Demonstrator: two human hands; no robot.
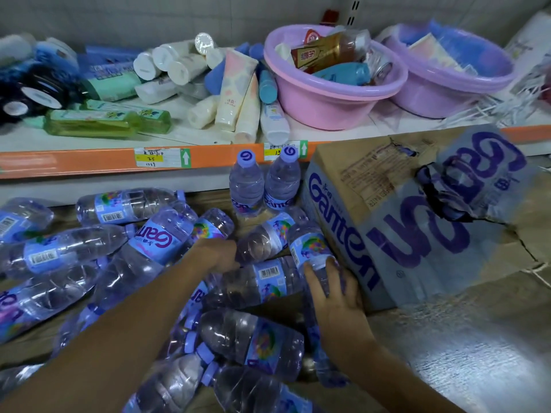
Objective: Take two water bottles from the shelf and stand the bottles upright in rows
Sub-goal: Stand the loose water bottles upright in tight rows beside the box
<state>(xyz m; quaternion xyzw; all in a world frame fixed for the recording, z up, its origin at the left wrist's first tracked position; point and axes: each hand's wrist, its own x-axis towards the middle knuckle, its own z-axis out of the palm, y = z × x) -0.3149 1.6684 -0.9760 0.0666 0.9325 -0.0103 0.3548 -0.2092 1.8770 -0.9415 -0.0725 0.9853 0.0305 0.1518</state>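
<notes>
The right hand (334, 290) has its fingers curled round the lower part of a bottle (313, 248) that lies tilted against the cardboard box (417, 222). The left hand (217, 253) reaches in among the lying bottles, just beside another tipped bottle (262, 239); its fingers are hidden behind it, so I cannot tell whether they grip anything. All around the arms a heap of water bottles (119, 248) lies on its sides on the lower shelf. Behind the hands two bottles (264, 186) stand upright side by side, touching, blue caps up, right beside the box. Above, past the orange shelf edge (89, 160), sit tubes (235, 93), green bottles (104, 120) and two pink basins (331, 96) holding packets.
</notes>
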